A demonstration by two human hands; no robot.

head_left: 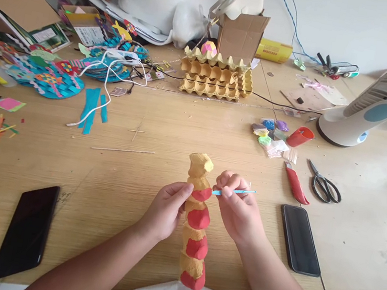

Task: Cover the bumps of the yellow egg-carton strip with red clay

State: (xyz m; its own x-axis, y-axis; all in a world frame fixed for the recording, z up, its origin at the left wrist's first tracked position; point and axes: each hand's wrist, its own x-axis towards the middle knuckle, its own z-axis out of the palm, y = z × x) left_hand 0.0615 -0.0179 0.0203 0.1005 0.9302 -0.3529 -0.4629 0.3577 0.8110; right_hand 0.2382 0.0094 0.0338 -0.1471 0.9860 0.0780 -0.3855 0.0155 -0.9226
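Observation:
A strip cut from a yellowish egg carton stands lengthwise in front of me, its near end by my white shirt. Red clay-like patches cover one side of several of its cups; the farthest cup is bare. My left hand pinches the strip's left side near the upper cups, thumb on top. Between the thumb and fingers of my right hand is a thin blue modelling tool. The tool's flat left tip is at the edge of the uppermost red patch, touching or very close to it.
Phones lie left and right. Beyond the right one are a red cutter, black scissors, clay packets and a red cup. A white fan stands far right; stacked egg cartons are at the back.

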